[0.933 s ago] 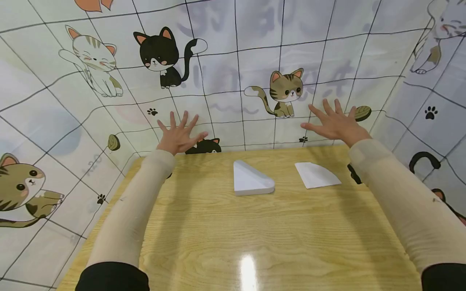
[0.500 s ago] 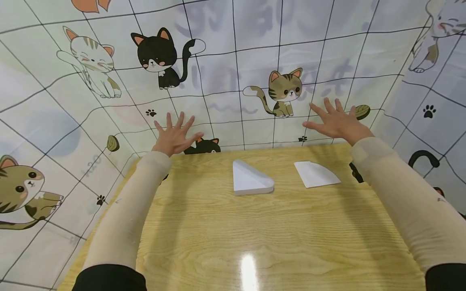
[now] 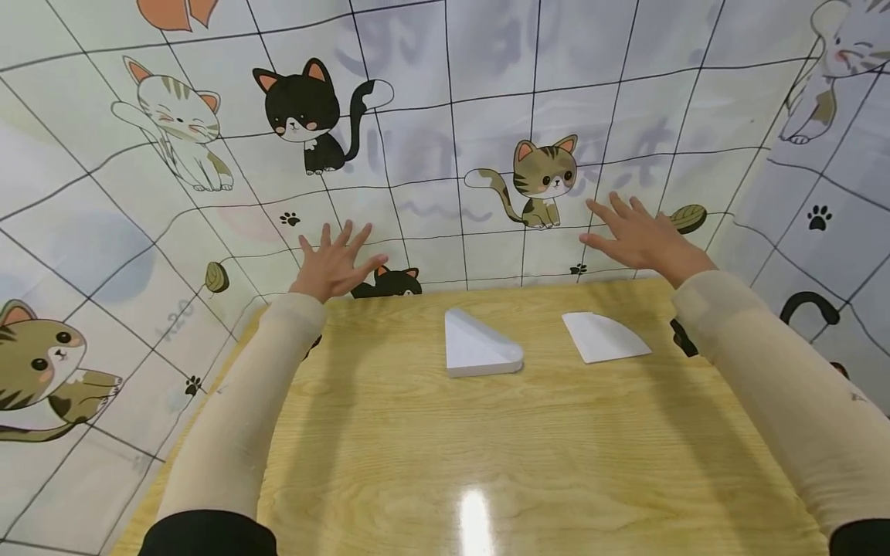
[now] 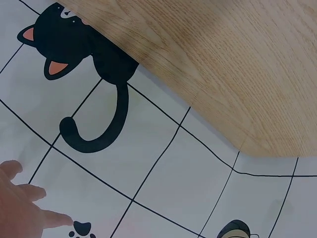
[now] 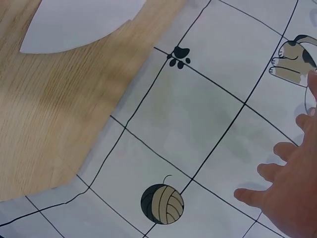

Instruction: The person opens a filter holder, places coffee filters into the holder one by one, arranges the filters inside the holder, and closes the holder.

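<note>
Both hands are stretched out above the far end of the table with nothing in them. My left hand [image 3: 332, 264] has its fingers spread, back of the hand upward, in front of the patterned wall. The right hand [image 3: 643, 238] is likewise open, its thumb apart from the fingers. On the table between the two arms lies a white wedge-shaped piece [image 3: 480, 351] with a visible side edge, its corner at the right rounded. Right of it is a flat white paper sector [image 3: 603, 338] with one curved edge; the right wrist view shows part of this paper [image 5: 79, 25].
A pale wood table [image 3: 389, 440] reaches to the wall [image 3: 424, 193], which has a grid and cartoon cats and closes in the far side and both flanks. A small black object [image 3: 684, 337] shows beside the right sleeve.
The left hand has shifted slightly left. The right hand has turned a little, its fingers now nearer one another. The two white pieces stay in place.
</note>
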Tool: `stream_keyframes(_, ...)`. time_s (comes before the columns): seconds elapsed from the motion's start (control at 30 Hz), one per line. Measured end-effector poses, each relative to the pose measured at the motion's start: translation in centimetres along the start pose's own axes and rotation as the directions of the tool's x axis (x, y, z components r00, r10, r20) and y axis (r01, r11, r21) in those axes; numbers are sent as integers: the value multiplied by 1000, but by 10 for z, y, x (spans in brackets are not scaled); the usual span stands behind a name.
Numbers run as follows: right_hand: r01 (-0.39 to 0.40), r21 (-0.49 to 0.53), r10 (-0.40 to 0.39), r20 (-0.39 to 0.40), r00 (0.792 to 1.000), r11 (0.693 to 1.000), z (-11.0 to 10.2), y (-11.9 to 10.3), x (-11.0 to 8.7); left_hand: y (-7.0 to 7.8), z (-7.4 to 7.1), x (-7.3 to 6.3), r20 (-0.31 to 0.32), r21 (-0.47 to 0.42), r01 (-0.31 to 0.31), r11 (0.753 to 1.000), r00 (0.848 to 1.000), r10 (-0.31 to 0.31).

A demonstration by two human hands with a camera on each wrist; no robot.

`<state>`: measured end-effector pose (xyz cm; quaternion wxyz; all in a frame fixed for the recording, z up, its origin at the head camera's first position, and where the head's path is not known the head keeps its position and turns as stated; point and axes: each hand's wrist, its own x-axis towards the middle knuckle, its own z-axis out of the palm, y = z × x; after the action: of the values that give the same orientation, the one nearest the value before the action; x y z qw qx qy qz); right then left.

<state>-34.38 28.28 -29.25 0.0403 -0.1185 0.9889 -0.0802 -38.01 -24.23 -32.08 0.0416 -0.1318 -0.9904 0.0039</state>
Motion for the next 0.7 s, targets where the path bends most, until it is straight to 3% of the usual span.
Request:
stream_keyframes(0.47, 126, -4, -126, -38, 991, 992, 5, -36, -17, 4, 10, -11, -19, -36, 5, 999, 1000, -6)
stream_keyframes(0.7, 140, 55, -137, -44, 990, 989, 15, -51, -28, 11, 22, -18, -12, -135, -19, 991, 1000, 18)
